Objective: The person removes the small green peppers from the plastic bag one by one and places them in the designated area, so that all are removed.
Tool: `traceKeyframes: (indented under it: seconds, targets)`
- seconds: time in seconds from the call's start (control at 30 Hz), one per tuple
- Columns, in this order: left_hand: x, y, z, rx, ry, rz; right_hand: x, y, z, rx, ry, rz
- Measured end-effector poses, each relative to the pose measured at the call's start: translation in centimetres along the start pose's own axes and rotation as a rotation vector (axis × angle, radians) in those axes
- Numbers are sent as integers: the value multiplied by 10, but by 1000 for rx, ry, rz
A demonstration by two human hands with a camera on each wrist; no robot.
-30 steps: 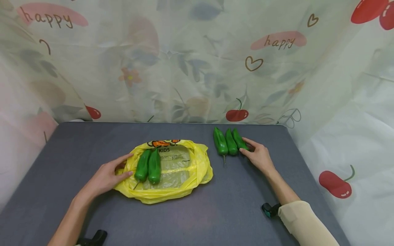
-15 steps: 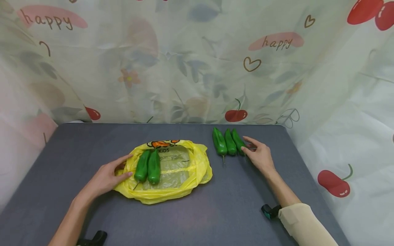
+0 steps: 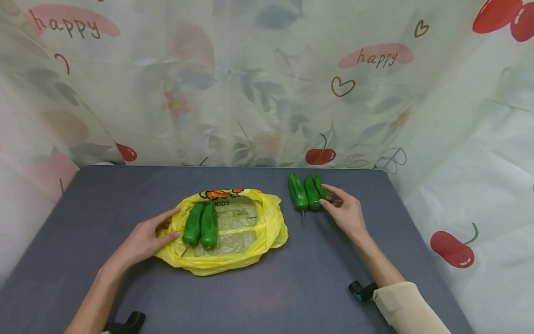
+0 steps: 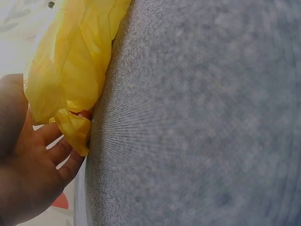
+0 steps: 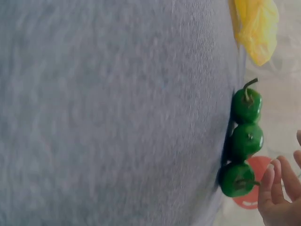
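Note:
In the head view, my left hand holds the left end of a crumpled yellow plastic bag, thumb on its rim. The left wrist view shows the bag between thumb and fingers of that hand. Two green peppers lie side by side in the bag's left part. Over the rightmost of three more green peppers, my right hand hovers with thumb and fingers apart, partly covering that pepper. In the right wrist view its fingers are beside the lowest pepper, not clasping it.
Left of the rightmost pepper lie a middle green pepper and a larger one with its stem toward me. All rest on a dark grey table. A patterned curtain hangs behind the far edge.
My right hand has shifted slightly left, and now covers more of the rightmost pepper. The left hand, bag and peppers inside it stay where they were.

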State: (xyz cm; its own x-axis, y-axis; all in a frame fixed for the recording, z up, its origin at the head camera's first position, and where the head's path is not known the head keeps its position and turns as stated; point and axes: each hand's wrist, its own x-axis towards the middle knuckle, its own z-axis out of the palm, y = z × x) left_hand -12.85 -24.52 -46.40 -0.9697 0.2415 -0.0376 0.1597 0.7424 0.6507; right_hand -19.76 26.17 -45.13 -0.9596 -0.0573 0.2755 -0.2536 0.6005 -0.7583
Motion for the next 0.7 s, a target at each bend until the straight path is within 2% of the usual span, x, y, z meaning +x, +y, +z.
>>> traceKeyframes:
  seconds: [0.3,0.57,0.7]
  targets:
    - [0,1,-1,-1,-3,0,-4,-11,13,82,-16,-55]
    - [-1,2,-1,4,2,-2,-15,-59,13,100,-46,-88]
    - [-1,3,-2,5,0,-4,-18,-70,14,119,-68,-98]
